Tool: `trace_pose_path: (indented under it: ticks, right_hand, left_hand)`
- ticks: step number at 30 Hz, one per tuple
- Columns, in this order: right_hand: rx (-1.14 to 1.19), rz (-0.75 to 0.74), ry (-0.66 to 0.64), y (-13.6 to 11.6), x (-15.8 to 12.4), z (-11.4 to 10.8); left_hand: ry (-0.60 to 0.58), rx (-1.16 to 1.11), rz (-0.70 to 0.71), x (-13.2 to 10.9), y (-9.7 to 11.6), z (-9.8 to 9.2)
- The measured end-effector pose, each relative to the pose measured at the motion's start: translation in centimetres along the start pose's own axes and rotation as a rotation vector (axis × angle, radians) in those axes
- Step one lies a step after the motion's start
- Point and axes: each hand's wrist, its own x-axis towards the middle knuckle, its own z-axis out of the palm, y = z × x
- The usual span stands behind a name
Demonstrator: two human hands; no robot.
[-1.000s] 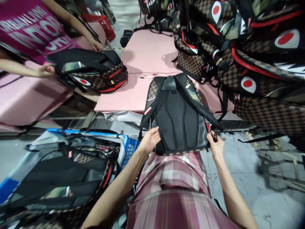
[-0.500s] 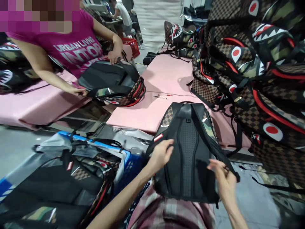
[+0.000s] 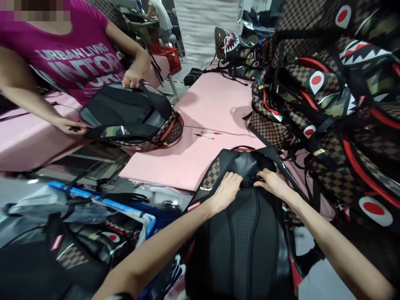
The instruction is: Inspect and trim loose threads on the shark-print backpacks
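A black backpack with checkered and camouflage sides lies back panel up between my arms, its top resting on the pink table. My left hand presses on the upper left of the padded back, fingers curled over its top edge. My right hand grips the upper right near the carry handle and strap roots. Both hands are closed on the bag's top.
A large pile of shark-mouth backpacks fills the right side of the table. Two pens lie mid-table. A person in a magenta shirt handles another backpack at left. A blue crate of bags sits lower left.
Both hands have moved up from the backpack's lower corners and sides to its top edge. The bag sits closer to me and fills more of the view.
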Motion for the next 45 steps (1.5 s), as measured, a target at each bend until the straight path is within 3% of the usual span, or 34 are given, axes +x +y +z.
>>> trace_pose_path:
  ticks: [3, 6, 10, 12, 16, 20, 26, 30, 35, 39, 45]
  right_hand:
    - [-0.245, -0.065, -0.154, -1.2, -2.7, 0.1]
    - [-0.372, -0.077, -0.211, -2.5, -6.0, 1.7]
    - [-0.479, -0.059, -0.230, -3.2, -8.8, 3.9]
    - [-0.501, -0.037, -0.201, -3.3, -8.9, 4.4]
    - [-0.504, -0.054, -0.128, -3.7, -8.3, 4.2]
    - [-0.511, -0.090, -0.061, -3.9, -8.6, 4.0]
    - [-0.490, -0.229, 0.079, -3.5, -9.6, 4.3]
    - [-0.477, -0.266, 0.162, -3.2, -10.3, 4.6]
    - [-0.482, -0.251, 0.136, -2.3, -11.7, 5.8]
    - [-0.475, -0.251, 0.053, -1.6, -12.9, 6.5]
    - [-0.414, -0.184, -0.095, -2.3, -12.3, 5.4]
  left_hand:
    - [0.085, -0.028, 0.090, -3.3, 1.1, 1.3]
    - [0.095, -0.068, 0.126, -6.3, 1.4, 2.6]
    - [0.028, -0.176, 0.121, -7.5, 1.8, 2.6]
    - [-0.047, -0.175, 0.029, -5.8, 2.0, 1.7]
    - [-0.249, -0.003, -0.277, 0.3, 2.7, 0.5]
    - [-0.306, -0.025, -0.298, 4.5, 2.9, 1.4]
    - [-0.270, -0.082, -0.323, 5.9, 2.2, 3.1]
    - [-0.166, -0.148, -0.358, 3.8, 1.8, 3.3]
    - [-0.012, -0.205, -0.389, -2.6, 2.8, 3.5]
    - [0.041, -0.275, -0.234, -6.5, 3.7, 4.6]
    - [0.142, -0.317, -0.073, -8.1, 3.4, 6.5]
